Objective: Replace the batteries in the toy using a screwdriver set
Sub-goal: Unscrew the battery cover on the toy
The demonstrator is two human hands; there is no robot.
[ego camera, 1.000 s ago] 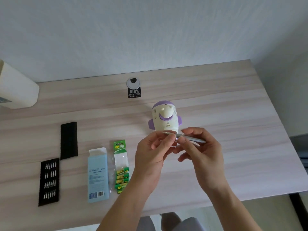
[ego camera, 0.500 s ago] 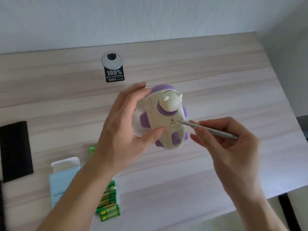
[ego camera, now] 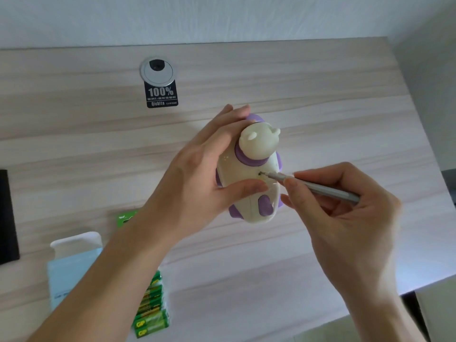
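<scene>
Cream-and-purple toy [ego camera: 249, 174]: we have it at the middle of our view, over the table, tilted with its rounded cream head toward 12 o'clock and its purple feet toward 6 o'clock. We cannot tell whether it touches the table.
Left hand [ego camera: 197, 183]: we grip the toy from its 9 o'clock side, fingers curled over the far side near the head, thumb [ego camera: 246, 187] laid across the near face.
Right hand [ego camera: 345, 213]: at 3 to 4 o'clock from the toy, we pinch the screwdriver between thumb and fingers, much as one holds a pen.
Grey screwdriver [ego camera: 328, 190]: a slim metal shaft, slanting from 4 o'clock up toward the toy; its tip sits at a small dark screw hole [ego camera: 259, 173] just below the purple collar.
Table [ego camera: 320, 95]: pale wood grain, with a white wall [ego camera: 222, 18] behind it at 12 o'clock.
Green batteries [ego camera: 153, 309]: a pack lying flat at 7 o'clock from the toy, partly hidden under our left forearm.
Blue box [ego camera: 71, 275]: flat on the table at 8 o'clock, white flap toward the wall, just beside the batteries.
Black strip [ego camera: 7, 218]: at the 9 o'clock edge of our view, cut off by the frame.
Silver grommet [ego camera: 157, 71]: set in the table at 11 o'clock, with a black "100%" sticker [ego camera: 162, 96] touching its near side.
</scene>
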